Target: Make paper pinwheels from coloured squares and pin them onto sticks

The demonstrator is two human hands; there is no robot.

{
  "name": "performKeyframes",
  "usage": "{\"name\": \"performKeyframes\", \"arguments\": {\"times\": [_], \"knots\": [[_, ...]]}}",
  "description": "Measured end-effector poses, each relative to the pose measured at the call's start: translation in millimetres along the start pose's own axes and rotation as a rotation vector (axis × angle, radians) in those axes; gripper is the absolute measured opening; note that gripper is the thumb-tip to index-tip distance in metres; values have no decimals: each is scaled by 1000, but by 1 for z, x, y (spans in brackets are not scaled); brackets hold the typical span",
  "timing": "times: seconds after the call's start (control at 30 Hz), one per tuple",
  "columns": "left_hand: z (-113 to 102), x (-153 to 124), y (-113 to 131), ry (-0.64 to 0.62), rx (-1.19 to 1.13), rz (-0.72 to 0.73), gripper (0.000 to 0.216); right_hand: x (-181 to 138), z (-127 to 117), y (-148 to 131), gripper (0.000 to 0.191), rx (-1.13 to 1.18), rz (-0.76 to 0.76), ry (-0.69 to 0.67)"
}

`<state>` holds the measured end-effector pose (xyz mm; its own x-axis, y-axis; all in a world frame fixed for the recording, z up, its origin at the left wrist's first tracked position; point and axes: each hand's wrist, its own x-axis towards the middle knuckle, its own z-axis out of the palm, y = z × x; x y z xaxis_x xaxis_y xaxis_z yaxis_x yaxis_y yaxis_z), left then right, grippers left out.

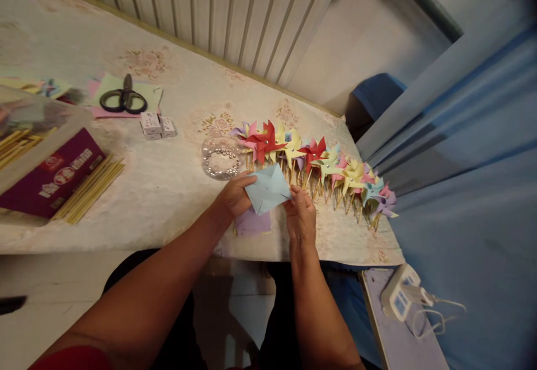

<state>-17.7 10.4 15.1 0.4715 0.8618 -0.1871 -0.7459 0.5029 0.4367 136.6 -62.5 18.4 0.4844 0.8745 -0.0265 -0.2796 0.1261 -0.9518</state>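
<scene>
A light blue paper square (267,190) with slits cut in from its corners is held up over the table's front part. My left hand (239,194) pinches its left side, and my right hand (300,208) grips its right corner. Below it lies a purple paper sheet (253,222), partly hidden by the blue one. Just behind my left hand stands a round clear container (221,159) with small shiny pieces in it. Beyond my right hand, finished paper pinwheels (312,155) on sticks lie in a long row, in red, yellow, pink, blue and purple.
To the left are black-handled scissors (124,100) on coloured paper sheets, small white boxes (158,126), a clear plastic bin (79,124) and a bundle of thin sticks (90,189). A radiator (218,12) runs behind the table. A power strip (400,297) sits at lower right.
</scene>
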Motion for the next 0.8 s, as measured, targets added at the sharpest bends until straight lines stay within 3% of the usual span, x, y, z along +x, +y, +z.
{"name": "performKeyframes", "arguments": {"times": [0.13, 0.23, 0.4, 0.6, 0.8], "knots": [[0, 3, -2, 1, -14, 60, 26, -2, 13, 4, 35, 153, 156, -135], [-2, 5, -4, -15, 15, 57, 27, -2, 18, 6, 32, 123, 201, -135], [-2, 3, -4, -86, 77, 4, 33, 15, 22, -1, 26, 14, 140, -117], [-2, -1, 0, -153, 177, -99, 40, 40, 10, -3, 25, -123, 36, -85], [-6, -1, 2, -137, 317, -166, 42, 44, 4, -5, 22, -264, -30, -110]]}}
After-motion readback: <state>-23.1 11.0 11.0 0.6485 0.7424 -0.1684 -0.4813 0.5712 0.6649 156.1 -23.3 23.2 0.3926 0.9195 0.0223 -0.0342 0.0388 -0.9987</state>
